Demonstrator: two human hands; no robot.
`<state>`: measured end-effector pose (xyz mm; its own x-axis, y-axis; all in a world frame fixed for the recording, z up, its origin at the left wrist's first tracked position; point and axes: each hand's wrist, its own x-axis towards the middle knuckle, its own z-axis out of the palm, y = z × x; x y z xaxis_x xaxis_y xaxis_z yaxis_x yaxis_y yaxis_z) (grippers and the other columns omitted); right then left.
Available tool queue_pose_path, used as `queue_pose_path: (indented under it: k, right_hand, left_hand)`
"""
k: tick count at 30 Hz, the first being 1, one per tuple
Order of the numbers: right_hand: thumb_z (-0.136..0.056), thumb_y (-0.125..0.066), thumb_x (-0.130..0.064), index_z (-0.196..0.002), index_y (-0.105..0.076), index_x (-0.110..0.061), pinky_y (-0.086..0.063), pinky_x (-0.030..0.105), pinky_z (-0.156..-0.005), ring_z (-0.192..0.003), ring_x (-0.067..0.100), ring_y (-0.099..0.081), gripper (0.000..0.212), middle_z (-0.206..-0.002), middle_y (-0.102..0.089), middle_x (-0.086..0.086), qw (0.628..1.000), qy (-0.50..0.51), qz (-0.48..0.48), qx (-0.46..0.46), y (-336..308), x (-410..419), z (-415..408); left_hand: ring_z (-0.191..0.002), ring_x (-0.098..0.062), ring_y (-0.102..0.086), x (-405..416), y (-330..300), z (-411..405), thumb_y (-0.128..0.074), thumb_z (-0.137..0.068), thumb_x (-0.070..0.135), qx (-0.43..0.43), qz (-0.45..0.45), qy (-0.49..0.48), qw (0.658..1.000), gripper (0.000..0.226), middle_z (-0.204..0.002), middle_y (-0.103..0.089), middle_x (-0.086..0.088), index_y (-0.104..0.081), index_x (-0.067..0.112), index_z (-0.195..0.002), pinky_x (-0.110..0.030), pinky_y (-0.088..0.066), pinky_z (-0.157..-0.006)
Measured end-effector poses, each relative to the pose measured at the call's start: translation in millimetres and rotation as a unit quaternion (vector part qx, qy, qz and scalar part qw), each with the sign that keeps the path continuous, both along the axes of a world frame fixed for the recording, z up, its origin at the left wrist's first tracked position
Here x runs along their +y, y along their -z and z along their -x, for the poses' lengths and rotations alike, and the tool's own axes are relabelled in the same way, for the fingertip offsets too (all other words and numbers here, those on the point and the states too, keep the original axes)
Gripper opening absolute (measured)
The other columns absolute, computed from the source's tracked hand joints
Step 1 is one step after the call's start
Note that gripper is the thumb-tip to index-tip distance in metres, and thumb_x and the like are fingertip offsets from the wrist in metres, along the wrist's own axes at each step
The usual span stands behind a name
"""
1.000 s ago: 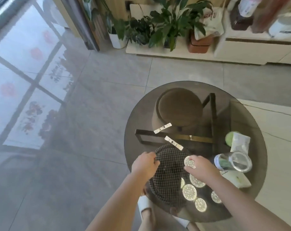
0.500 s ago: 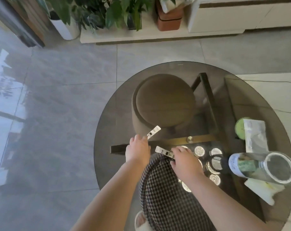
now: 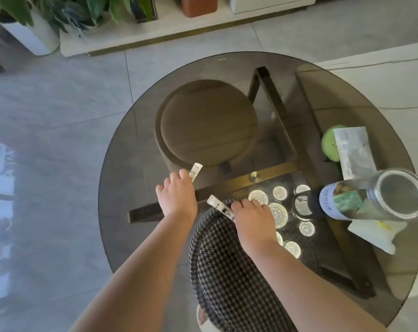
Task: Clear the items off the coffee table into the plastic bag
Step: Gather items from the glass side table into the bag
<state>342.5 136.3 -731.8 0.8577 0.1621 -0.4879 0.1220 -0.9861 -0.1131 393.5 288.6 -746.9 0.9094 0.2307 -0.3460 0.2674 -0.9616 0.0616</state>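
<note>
Smoked glass forms the round coffee table (image 3: 136, 149), where the left hand (image 3: 176, 197) pinches one small white strip (image 3: 195, 171) and the right hand (image 3: 251, 214) rests curled against another (image 3: 221, 208) near the front rim. Both look light, flat and slippery, best nipped at an end or slid off the edge. Open room lies leftward; the glass jar (image 3: 375, 195) on its side could roll, and no bag is in view.

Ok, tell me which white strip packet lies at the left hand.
The upper strip packet, by the left hand fingertips, over the round stool. The other strip packet lies lower, at the right hand.
</note>
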Motion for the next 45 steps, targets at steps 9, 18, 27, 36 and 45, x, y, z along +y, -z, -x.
queue_pose_path:
  k: [9, 18, 27, 36, 45]
  right_hand:
    - [-0.096, -0.043, -0.024, -0.121, -0.048, -0.018, -0.040, 0.036, -0.094, -0.114, 0.024, -0.051, 0.026, -0.121, -0.054, 0.004, 0.991, 0.127, -0.024, 0.038, -20.5, -43.8, 23.1]
    - [-0.095, -0.044, -0.017, -0.118, -0.045, -0.020, -0.051, 0.037, -0.076, -0.100, 0.025, -0.062, 0.023, -0.109, -0.060, 0.003, 0.964, 0.247, -0.038, 0.094, -73.8, -149.2, 74.0]
    - [-0.092, -0.049, -0.021, -0.111, -0.049, -0.014, -0.038, 0.028, -0.067, -0.096, 0.026, -0.061, 0.020, -0.099, -0.061, 0.005, 0.926, 0.365, -0.059, 0.075, -104.8, -273.7, 87.5]
    - [-0.096, -0.047, -0.031, -0.102, -0.053, -0.012, -0.041, 0.030, -0.067, -0.089, 0.026, -0.062, 0.021, -0.089, -0.061, 0.004, 0.934, 0.315, -0.142, 0.093, -84.2, -372.0, 68.3]
    - [-0.093, -0.054, -0.031, -0.107, -0.059, -0.014, -0.042, 0.026, -0.069, -0.084, 0.020, -0.061, 0.022, -0.093, -0.066, 0.001, 0.870, 0.397, -0.263, 0.127, -59.5, -435.6, 77.2]
  left_hand:
    - [-0.103, -0.030, -0.058, -36.4, -19.2, 26.6, -0.054, -0.093, 0.013, 0.109, 0.069, 0.010, 0.992, 0.025, -0.115, -0.054, -0.010, -0.047, 0.010, -0.117, -0.037, -0.046, -0.080]
    - [-0.087, -0.023, -0.063, -121.4, -68.4, 83.2, -0.055, -0.094, 0.018, 0.185, 0.192, -0.009, 0.964, 0.027, -0.101, -0.064, -0.004, -0.041, 0.014, -0.117, -0.037, -0.051, -0.069]
    - [-0.094, -0.021, -0.063, -244.9, -92.9, 119.5, -0.041, -0.098, 0.012, 0.239, 0.262, 0.008, 0.935, 0.021, -0.109, -0.060, -0.006, -0.048, 0.011, -0.118, -0.029, -0.050, -0.071]
    - [-0.105, -0.023, -0.060, -375.6, -71.3, 108.8, -0.048, -0.097, 0.027, 0.203, 0.234, -0.055, 0.949, 0.039, -0.129, -0.047, -0.007, -0.042, 0.015, -0.134, -0.035, -0.056, -0.086]
    - [-0.136, -0.024, -0.036, -427.1, -35.4, 85.2, -0.052, -0.096, 0.016, 0.167, 0.094, 0.000, 0.982, 0.062, -0.153, -0.017, -0.006, -0.021, 0.009, -0.149, -0.034, -0.050, -0.094]
